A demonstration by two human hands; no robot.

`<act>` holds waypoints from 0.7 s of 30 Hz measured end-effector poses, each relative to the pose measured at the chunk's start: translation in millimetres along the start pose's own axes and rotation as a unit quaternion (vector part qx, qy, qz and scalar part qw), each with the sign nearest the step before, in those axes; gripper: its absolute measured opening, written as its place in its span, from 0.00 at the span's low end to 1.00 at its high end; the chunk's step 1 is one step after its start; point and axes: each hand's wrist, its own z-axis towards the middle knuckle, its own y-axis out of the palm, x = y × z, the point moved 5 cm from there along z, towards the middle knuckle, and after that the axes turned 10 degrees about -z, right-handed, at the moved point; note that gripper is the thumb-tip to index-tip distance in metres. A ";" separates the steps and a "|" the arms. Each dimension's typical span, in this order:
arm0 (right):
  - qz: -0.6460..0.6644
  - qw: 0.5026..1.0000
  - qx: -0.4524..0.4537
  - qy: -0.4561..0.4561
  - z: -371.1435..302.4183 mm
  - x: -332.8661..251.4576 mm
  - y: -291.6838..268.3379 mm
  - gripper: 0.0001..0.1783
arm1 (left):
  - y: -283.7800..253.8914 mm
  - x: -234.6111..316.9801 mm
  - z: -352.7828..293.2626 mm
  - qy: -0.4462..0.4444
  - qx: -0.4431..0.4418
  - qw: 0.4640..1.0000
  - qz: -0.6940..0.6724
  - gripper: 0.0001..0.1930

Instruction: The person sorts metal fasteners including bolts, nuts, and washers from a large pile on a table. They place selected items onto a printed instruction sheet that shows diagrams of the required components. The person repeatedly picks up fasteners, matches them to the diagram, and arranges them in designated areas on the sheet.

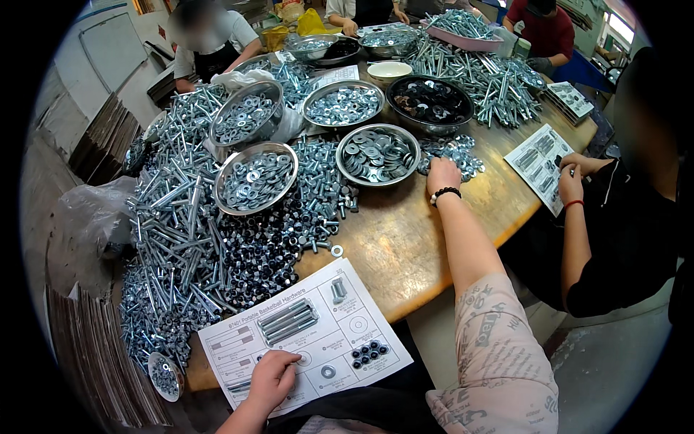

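Note:
A printed hardware sheet lies at the table's near edge, bearing long bolts, short bolts, several dark-centred nuts and a washer. My left hand rests over its lower middle, index finger stretched toward a drawn circle and thumb apart. Nothing shows in its grip. With the arm extended, my right hand reaches into a loose pile of washers beside a steel bowl of washers. Its fingertips are hidden, so what they hold cannot be seen.
Heaps of bolts and dark-centred nuts cover the table's left. More washer bowls and a bowl of black parts stand farther back. A co-worker's hands are at another sheet on the right; other people work behind.

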 end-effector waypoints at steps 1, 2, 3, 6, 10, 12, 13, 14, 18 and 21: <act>0.036 0.999 -0.009 0.007 0.7 2.2 2.3 0.09 | -0.9 0.6 0.4 0.008 0.001 1.000 0.004 0.10; 0.072 0.997 -0.019 0.013 -0.6 4.0 4.3 0.08 | -1.9 0.6 0.1 0.015 0.003 1.000 0.008 0.10; 0.107 0.994 -0.029 0.020 -1.4 6.8 6.6 0.08 | -2.6 1.0 -0.2 0.023 0.003 1.000 0.012 0.10; 0.221 0.973 -0.021 0.060 -8.9 21.5 9.6 0.08 | -3.9 1.3 -1.8 0.021 0.017 0.999 0.017 0.10; 0.301 0.951 -0.004 0.075 -28.8 44.7 1.8 0.08 | -1.8 8.2 2.8 0.052 0.013 0.998 0.018 0.10; 0.324 0.944 0.007 0.059 -39.8 51.4 -6.3 0.08 | -0.1 12.2 7.1 0.073 0.004 0.997 0.017 0.11; 0.335 0.941 0.006 0.050 -46.3 55.7 -11.4 0.08 | 0.5 15.6 10.4 0.075 0.004 0.997 0.009 0.11; 0.347 0.937 0.004 0.041 -54.2 56.7 -22.9 0.08 | 1.2 20.5 15.0 0.077 0.005 0.997 0.001 0.11; 0.424 0.904 -0.003 -0.061 -105.7 24.2 -99.0 0.07 | -2.0 47.2 46.5 0.150 0.023 0.988 -0.016 0.18; 0.473 0.869 -0.039 -0.142 -150.8 -5.9 -150.6 0.05 | 9.5 58.0 83.2 0.162 0.001 0.980 -0.113 0.29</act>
